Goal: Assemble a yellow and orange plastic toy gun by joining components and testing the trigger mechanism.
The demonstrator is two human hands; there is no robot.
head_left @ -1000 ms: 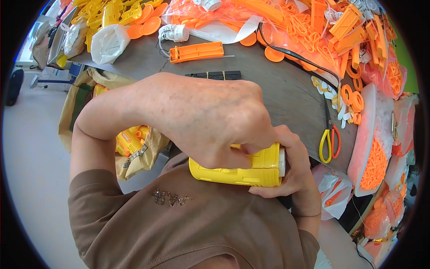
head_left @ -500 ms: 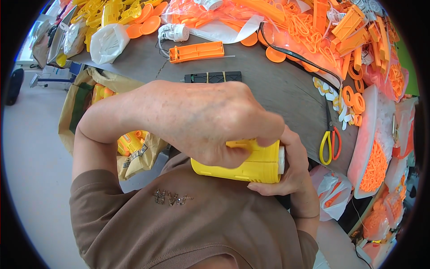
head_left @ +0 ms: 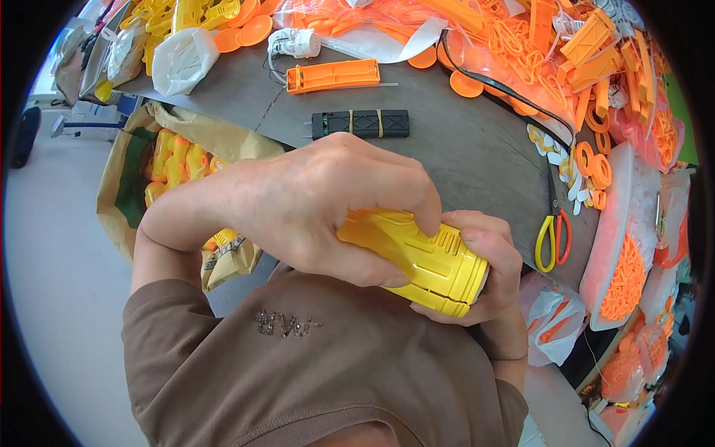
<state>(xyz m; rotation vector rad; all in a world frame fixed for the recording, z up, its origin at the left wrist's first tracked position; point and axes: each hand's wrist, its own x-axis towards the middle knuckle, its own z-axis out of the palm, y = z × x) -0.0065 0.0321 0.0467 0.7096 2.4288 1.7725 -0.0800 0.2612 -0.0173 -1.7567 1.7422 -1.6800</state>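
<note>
A yellow plastic casing [head_left: 436, 261], rounded like a short tube with raised ribs, is held just in front of my chest. My left hand [head_left: 320, 197] wraps over its left part, thumb along the near side and fingers on the far side. At the other end, my right hand [head_left: 497, 261] grips the casing's rim, with fingers behind and below it. My palm hides most of that end face. On the table beyond my left hand lies a black battery-like block [head_left: 361, 124] with two rubber bands round it.
Farther back are an orange tray-shaped part [head_left: 333, 77] and a white motor-like part [head_left: 294, 43]. Scissors [head_left: 553, 240] lie at right beside a tub of small orange pieces [head_left: 623, 287]. A paper bag [head_left: 119, 186] with yellow items stands at left. Orange parts [head_left: 514, 45] heap the far side.
The casing has turned and tilted, its right end now lower and its ribbed face showing. My left hand has loosened from a tight curl into a wider grasp round it.
</note>
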